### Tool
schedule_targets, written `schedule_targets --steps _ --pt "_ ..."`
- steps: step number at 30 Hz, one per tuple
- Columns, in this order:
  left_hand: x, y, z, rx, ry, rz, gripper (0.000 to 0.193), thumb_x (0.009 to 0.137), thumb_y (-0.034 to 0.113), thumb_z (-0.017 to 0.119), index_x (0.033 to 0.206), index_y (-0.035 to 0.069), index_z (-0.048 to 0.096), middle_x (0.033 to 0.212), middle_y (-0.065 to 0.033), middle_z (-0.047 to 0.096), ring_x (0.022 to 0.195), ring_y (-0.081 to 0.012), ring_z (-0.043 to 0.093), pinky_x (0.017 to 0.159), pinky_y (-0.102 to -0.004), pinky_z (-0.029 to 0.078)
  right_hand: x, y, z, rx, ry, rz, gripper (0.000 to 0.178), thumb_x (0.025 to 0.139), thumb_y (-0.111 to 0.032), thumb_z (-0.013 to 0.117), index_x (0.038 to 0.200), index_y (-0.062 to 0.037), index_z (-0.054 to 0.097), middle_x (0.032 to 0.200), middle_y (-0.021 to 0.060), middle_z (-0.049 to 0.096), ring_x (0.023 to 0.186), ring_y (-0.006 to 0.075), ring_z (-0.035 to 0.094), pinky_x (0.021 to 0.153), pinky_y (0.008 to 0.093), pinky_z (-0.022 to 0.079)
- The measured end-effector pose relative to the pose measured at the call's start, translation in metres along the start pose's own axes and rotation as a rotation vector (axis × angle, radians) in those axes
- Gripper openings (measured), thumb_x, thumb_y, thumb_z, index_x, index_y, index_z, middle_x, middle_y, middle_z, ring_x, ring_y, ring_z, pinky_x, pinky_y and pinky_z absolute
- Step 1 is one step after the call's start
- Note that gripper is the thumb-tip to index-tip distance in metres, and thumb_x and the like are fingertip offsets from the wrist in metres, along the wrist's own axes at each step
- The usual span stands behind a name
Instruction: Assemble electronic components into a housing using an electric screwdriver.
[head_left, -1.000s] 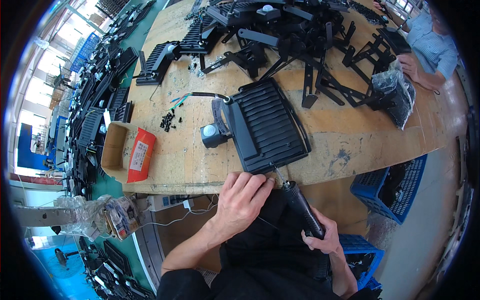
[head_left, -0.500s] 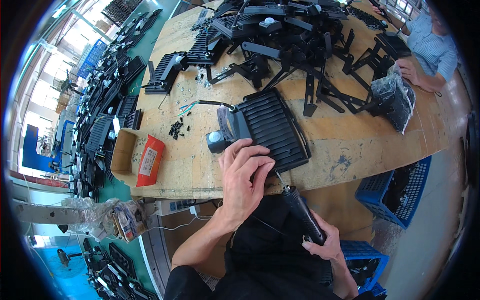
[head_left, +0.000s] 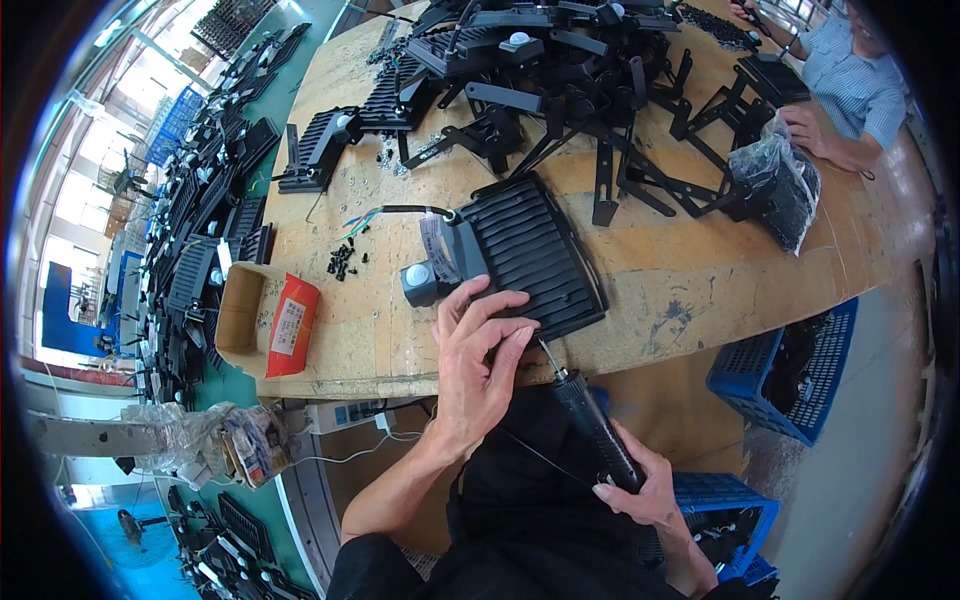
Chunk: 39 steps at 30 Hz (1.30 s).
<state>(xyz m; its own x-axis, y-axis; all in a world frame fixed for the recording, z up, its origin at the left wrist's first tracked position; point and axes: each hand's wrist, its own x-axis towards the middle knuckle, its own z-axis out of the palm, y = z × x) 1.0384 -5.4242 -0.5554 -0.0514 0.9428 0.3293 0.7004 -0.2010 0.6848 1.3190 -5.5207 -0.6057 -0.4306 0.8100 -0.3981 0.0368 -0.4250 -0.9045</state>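
Observation:
A black finned floodlight [head_left: 530, 255] lies on the table in front of me, with a dome-shaped white sensor [head_left: 418, 277] on its left and a cable with bare-coloured wire ends. At its near edge is my left hand [head_left: 478, 370], thumb and forefinger pinched together; what they hold, if anything, is too small to make out. My right hand [head_left: 640, 480] grips a black electric screwdriver [head_left: 597, 430] by its body. The screwdriver's bit points up toward the floodlight's near edge, close to my left fingertips. Several small black screws [head_left: 342, 262] lie left of the floodlight.
A cardboard box with a red flap [head_left: 292, 325] stands at the table's left edge. Black brackets [head_left: 600, 110] and more floodlights are heaped at the back. At far right, a person's hand [head_left: 803, 130] is beside a plastic bag [head_left: 775, 185]. Blue crates [head_left: 790, 385] stand below the table.
The whole view has shifted slightly, so the table and floodlight sit a little further left. My hands keep nearly the same pose, the screwdriver bit still close to my left fingertips.

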Motion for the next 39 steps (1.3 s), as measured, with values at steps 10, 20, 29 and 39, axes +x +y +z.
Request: schedule_targets --steps 10,20,29,39 --pt "0.037 -0.005 -0.012 -0.078 0.125 0.063 0.02 0.097 -0.004 0.065 0.112 0.002 0.077 0.12 -0.0112 0.073 0.116 -0.0313 0.065 0.105 -0.042 0.048 0.006 0.0 -0.001 -0.091 0.01 -0.053 0.087 0.08 -0.012 0.086 0.156 0.0035 0.046 0.13 0.0127 0.072 0.103 0.0108 0.068 0.097 0.0269 0.052" --pt "0.101 -0.02 0.015 0.311 -0.213 0.325 0.074 0.085 0.069 0.074 0.133 0.013 0.072 0.15 -0.0211 0.052 0.145 -0.0461 0.037 0.12 -0.0599 0.026 0.011 0.025 -0.02 -0.052 0.014 -0.107 0.088 0.076 -0.012 0.088 0.153 0.0064 0.049 0.12 0.0092 0.074 0.095 0.008 0.066 0.092 0.0244 0.051" --pt "0.097 -0.021 0.018 0.345 -0.197 0.393 0.093 0.07 0.082 0.076 0.128 0.009 0.072 0.147 -0.0246 0.048 0.142 -0.0458 0.039 0.12 -0.0598 0.026 0.022 0.021 -0.044 -0.137 -0.014 -0.172 0.088 0.072 -0.013 0.087 0.151 0.0061 0.052 0.112 0.0063 0.075 0.085 0.0068 0.066 0.082 0.0231 0.051" --pt "0.101 -0.028 0.025 0.269 -0.204 0.42 0.096 0.062 0.085 0.079 0.118 0.007 0.069 0.149 -0.0209 0.048 0.145 -0.0461 0.038 0.122 -0.061 0.026 0.025 -0.008 -0.059 -0.212 -0.076 -0.16 0.087 0.07 -0.012 0.088 0.148 0.007 0.055 0.129 0.0152 0.073 0.108 0.0152 0.07 0.1 0.0283 0.05"
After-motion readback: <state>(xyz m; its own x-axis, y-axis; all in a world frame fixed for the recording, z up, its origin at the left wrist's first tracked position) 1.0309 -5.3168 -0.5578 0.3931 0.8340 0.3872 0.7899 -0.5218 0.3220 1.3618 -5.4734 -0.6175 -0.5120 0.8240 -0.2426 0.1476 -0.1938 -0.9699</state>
